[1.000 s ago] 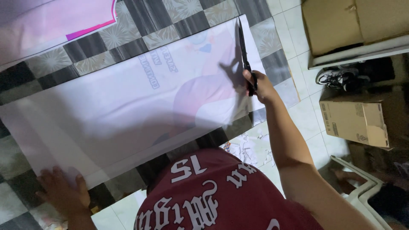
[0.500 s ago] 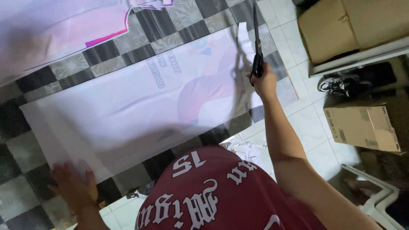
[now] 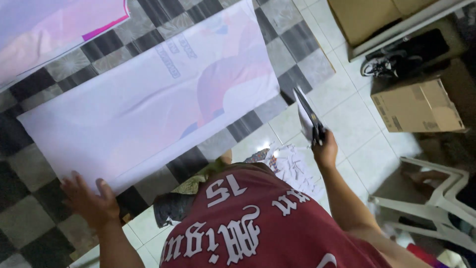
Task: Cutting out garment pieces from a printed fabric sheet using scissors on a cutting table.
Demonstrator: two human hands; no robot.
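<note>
The left hand (image 3: pixel 89 201) is spread flat with the fingers wide, and it presses down on the near corner of a big printed sheet (image 3: pixel 148 99). The right hand (image 3: pixel 325 151) is curled tight around the handles of a pair of scissors (image 3: pixel 308 115). The blades point up and away from the person, and they look closed, with a thin white strip beside them. The scissors are off the sheet, past its right edge, and are held up in the air over the floor.

The big sheet is mostly white, with soft pink and purple shapes on it. It lies flat on the floor (image 3: pixel 44 218), which has black and grey squares like a checkerboard here. Its long side slants from the bottom left up to the top right.

Another sheet (image 3: pixel 49 34), pink and pale purple, lies at the top left, apart from the first one. Below the right hand there is a little heap of white scraps (image 3: pixel 292 168) on the floor, close to the person's dark red shirt (image 3: pixel 258 223).

Farther right the floor is pale tile. A brown cardboard box (image 3: pixel 416 106) stands there, with black shoes (image 3: pixel 391 62) behind it. A white plastic chair (image 3: pixel 436 198) is at the right edge.
</note>
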